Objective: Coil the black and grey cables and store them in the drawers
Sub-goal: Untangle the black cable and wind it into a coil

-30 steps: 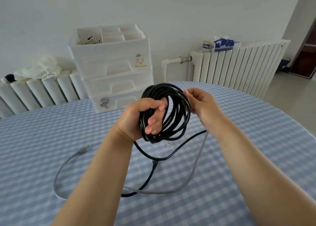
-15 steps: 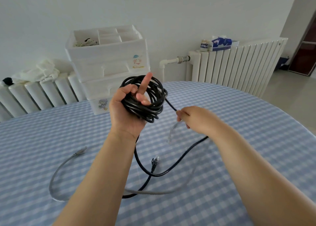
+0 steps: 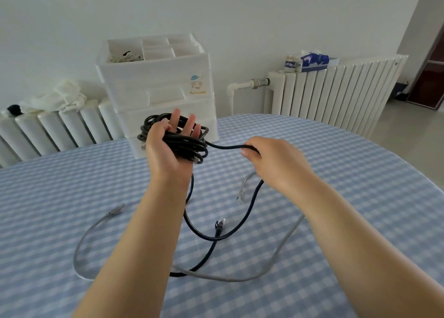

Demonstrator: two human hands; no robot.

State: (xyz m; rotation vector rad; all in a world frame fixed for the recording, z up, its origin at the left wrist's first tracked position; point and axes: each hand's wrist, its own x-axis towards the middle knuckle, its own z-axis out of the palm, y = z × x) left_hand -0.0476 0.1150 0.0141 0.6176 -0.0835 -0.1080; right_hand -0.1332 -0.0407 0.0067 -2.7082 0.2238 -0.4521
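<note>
**Black coil in hand, grey cable loose**

Left hand (image 3: 168,153) grips the round, glossy black rubber cable coil (image 3: 179,142); right hand (image 3: 274,161) pinches its trailing strand. Thin grey cable (image 3: 278,250) loops limp across the blue-checked tablecloth (image 3: 348,173), near white plastic drawers (image 3: 163,87).

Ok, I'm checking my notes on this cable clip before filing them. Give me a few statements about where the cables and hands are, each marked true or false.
1. The left hand holds a bundle of black cable. True.
2. The right hand holds the grey cable. False: it grips the black cable; the grey one lies on the table.
3. The drawer unit has a drawer pulled out. False: all look shut.
4. A tissue box sits on the radiator. True.
</note>
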